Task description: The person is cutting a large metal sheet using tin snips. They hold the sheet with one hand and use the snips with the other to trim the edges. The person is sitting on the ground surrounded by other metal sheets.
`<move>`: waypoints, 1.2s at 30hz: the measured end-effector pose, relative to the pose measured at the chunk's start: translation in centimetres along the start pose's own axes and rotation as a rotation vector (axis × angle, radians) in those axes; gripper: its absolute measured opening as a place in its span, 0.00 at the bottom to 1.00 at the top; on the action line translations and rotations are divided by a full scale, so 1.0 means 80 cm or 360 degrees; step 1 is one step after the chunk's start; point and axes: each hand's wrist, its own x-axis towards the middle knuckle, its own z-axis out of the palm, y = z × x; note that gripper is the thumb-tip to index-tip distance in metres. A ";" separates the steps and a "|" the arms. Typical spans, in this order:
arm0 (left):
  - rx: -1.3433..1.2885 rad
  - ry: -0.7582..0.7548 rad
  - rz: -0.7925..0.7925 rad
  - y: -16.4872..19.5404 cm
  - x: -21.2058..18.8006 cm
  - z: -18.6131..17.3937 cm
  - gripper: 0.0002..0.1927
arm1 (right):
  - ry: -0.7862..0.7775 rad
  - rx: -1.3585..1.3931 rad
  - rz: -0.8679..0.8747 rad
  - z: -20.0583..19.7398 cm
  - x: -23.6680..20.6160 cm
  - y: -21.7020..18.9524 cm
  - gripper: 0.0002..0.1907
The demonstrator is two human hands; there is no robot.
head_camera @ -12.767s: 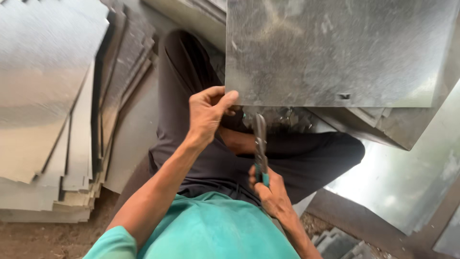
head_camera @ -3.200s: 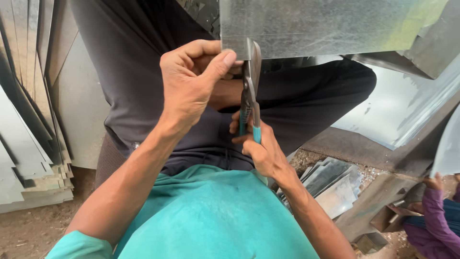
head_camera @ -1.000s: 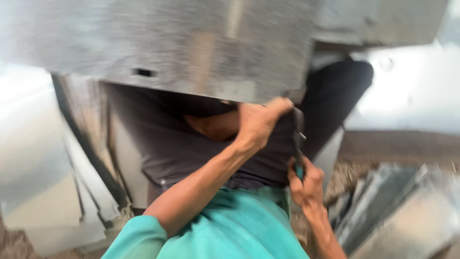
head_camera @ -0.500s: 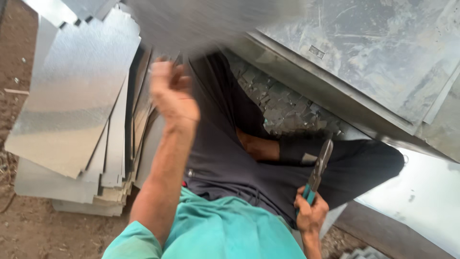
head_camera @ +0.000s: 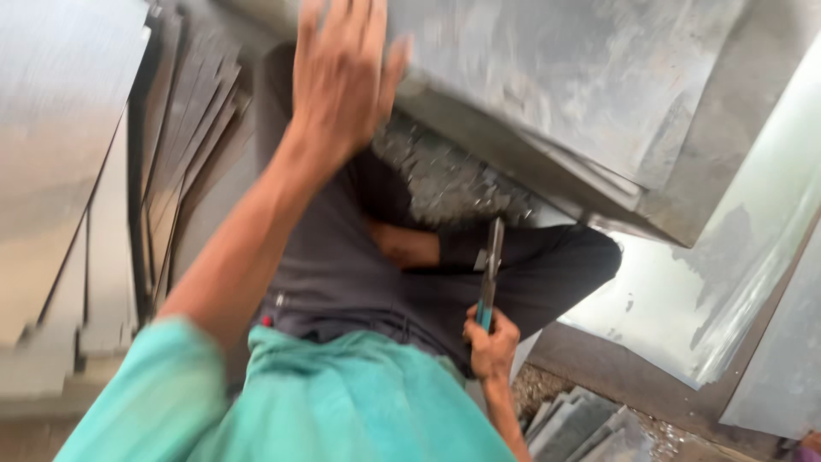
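Note:
My left hand [head_camera: 342, 77] reaches forward with fingers spread and lies flat against the near edge of a stack of grey metal sheets [head_camera: 590, 94] ahead of me. My right hand [head_camera: 490, 344] rests low by my crossed legs, closed on the teal handles of tin snips [head_camera: 491, 269], whose blades point up and away from me. The snips touch no sheet. My legs in dark trousers [head_camera: 359, 257] lie under the stack's edge. The view is blurred by motion.
A tall pile of cut metal sheets [head_camera: 68, 171] stands at my left. A large shiny sheet [head_camera: 710, 291] leans at the right. Smaller grey offcuts [head_camera: 581, 428] lie on the ground by my right knee. Metal scraps [head_camera: 453, 180] litter the ground beyond my legs.
The sheet my left hand held up is gone from it. The hand has opened and moved forward onto the stack. My right hand keeps the snips low at my lap.

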 end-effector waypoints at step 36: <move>-0.2509 -0.0179 -0.1563 0.049 -0.174 0.030 0.09 | -0.1070 -0.0239 0.0082 0.059 0.032 -0.127 0.27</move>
